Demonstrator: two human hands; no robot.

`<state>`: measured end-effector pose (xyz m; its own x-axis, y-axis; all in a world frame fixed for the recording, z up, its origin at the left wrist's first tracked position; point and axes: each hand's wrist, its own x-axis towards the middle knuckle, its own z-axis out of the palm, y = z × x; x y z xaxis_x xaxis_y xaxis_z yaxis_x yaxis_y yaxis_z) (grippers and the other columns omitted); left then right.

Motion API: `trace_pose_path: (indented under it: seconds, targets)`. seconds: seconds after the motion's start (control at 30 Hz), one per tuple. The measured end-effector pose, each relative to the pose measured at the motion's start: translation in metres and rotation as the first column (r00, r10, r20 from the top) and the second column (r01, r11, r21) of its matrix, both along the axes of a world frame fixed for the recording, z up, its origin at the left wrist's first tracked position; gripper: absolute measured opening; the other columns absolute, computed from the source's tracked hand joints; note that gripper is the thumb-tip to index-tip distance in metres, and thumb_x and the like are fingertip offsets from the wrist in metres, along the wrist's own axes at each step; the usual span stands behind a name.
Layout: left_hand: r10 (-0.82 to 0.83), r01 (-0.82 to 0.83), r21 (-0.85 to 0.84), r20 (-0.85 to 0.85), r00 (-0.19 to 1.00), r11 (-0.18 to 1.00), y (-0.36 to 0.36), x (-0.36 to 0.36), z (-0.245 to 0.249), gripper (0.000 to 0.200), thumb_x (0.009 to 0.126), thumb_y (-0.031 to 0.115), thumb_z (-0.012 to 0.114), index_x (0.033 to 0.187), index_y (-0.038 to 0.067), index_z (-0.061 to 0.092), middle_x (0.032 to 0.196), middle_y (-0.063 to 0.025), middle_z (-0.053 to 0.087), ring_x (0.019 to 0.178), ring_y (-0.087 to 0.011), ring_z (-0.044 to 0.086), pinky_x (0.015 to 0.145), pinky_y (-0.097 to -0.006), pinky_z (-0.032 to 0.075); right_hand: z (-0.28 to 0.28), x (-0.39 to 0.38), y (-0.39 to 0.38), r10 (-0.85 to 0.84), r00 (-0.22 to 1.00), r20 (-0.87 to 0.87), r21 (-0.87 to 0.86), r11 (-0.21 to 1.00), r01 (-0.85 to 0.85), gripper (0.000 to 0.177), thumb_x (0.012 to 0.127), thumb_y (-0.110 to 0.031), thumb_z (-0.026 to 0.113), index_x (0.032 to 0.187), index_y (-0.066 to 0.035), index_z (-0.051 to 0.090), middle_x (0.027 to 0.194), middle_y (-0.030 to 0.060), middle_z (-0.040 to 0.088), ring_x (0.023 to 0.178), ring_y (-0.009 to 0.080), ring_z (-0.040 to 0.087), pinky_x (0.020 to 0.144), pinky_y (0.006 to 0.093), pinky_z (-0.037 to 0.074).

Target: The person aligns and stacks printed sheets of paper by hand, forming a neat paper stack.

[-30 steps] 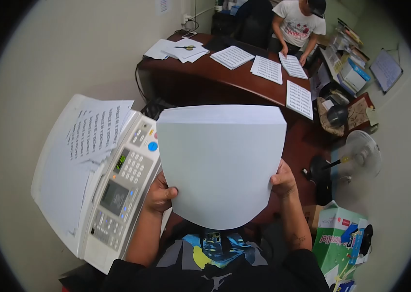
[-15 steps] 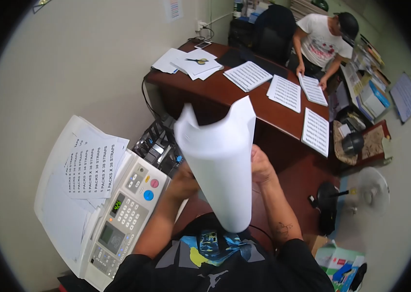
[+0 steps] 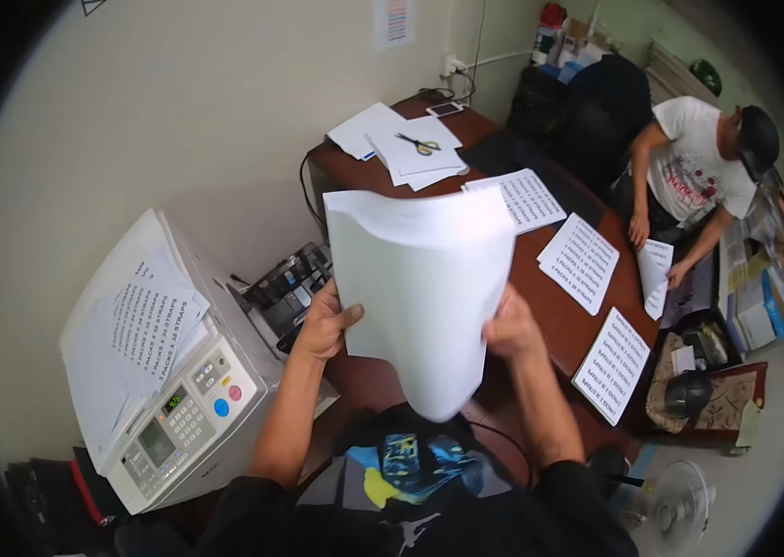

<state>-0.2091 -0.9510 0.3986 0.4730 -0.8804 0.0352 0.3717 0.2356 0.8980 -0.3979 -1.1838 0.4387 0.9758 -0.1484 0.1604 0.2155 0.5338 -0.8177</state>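
Note:
Several large white sheets of paper, curved into a loose trough, stand upright in front of my chest. My left hand is closed on their left edge, with the thumb over the near face. On the opposite edge my right hand grips too, slightly blurred. The near face of the sheets is blank. To my left is a copier with a button panel. Sheets printed "5 PACKS X 38 STRAPS" lie on its top.
A brown desk ahead holds printed stacks, blank paper, scissors and a phone. Across it, a person in a white shirt handles printed sheets. A fan stands at lower right.
My view has turned, so the desk appears lower and further right. The held sheets have opened from a narrower roll into a wider curve. The other person's sheets now look bent.

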Motion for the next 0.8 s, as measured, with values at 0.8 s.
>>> trace_pose_path:
  seconds: [0.8]
  targets:
    - [0.162,-0.161,-0.038,0.038,0.986,0.986,-0.030,0.094,0.010,0.060,0.085,0.003,0.068,0.138,-0.003,0.040,0.126,-0.0127,0.058,0.116,-0.0213,0.057,0.099,-0.0357,0.045,0.004,0.095,-0.093,-0.226,0.883,-0.411,-0.191,0.969,0.159,0.074,0.073,-0.015,0.082,0.133,0.006,0.044,0.120,0.0191,0.061,0.106,0.0270,0.063,0.096,0.0375,0.049]
